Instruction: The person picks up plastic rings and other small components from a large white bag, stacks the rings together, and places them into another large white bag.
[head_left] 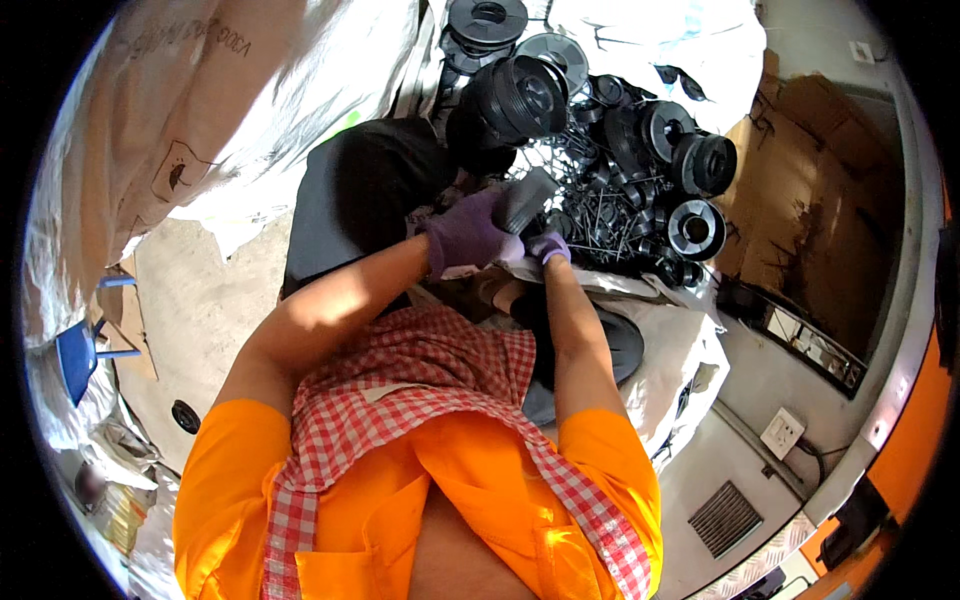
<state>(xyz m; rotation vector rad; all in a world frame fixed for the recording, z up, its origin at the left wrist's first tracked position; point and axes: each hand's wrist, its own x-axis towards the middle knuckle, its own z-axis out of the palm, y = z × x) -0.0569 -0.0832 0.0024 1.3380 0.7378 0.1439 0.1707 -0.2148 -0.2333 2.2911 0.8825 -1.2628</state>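
My left hand (472, 236), in a purple glove, is closed around a dark grey, blocky plastic piece (526, 200) with a ribbed-looking side. The piece is tilted, its upper end pointing away from me. Close beside it on the right, my right hand (548, 244), also gloved in purple, has its fingers curled at the near edge of a heap. What it grips, if anything, I cannot make out. The heap holds tangled thin black plastic sticks (610, 222) and small black pieces. Black spools (515, 98) are stacked at its far left side.
A white sack (650, 30) lies around and beneath the heap. More black round parts (695, 229) sit along its right side. A cardboard sheet (800, 185) stands at the right, above a wall socket (783, 433). Large pale sacks (240, 100) rise at the left, near a blue chair (76, 362).
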